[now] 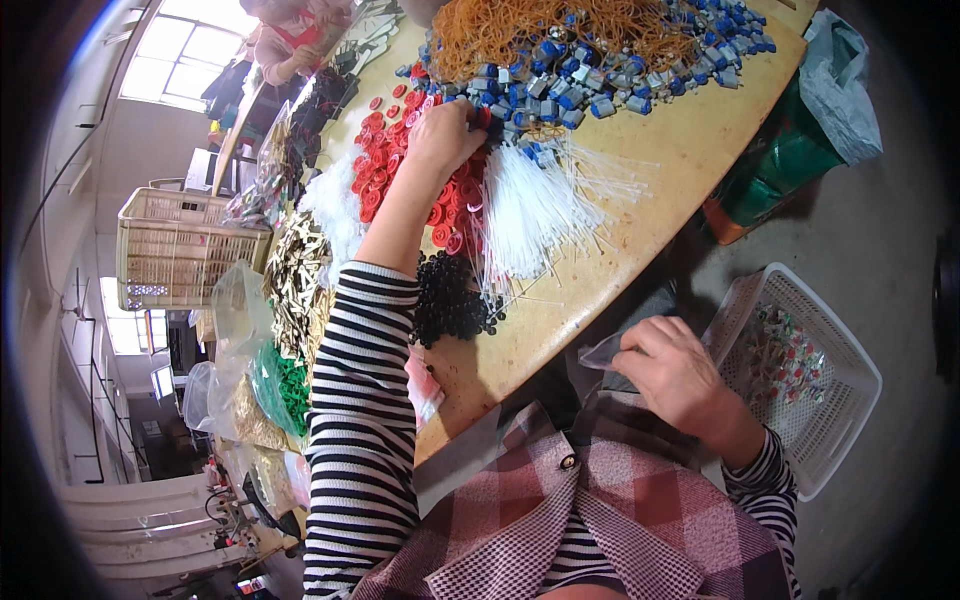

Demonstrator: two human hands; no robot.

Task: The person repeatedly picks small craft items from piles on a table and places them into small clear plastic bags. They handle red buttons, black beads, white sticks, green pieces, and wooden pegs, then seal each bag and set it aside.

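Observation:
My left hand reaches over a pile of red plastic pulley wheels. A red wheel shows at its fingertips, but whether they pinch it is unclear. Small motors with blue ends lie just past those fingers. White cable ties are heaped beside the wheels, and small black plastic parts lie nearer my body. Beyond the table's front edge, my right hand grips a clear plastic bag between thumb and fingers. The bag's contents cannot be made out.
Orange rubber bands cover part of the motors. A white plastic basket with filled bags stands at the right, below a green bin. Left are a cream crate and green parts. Another person works across the table.

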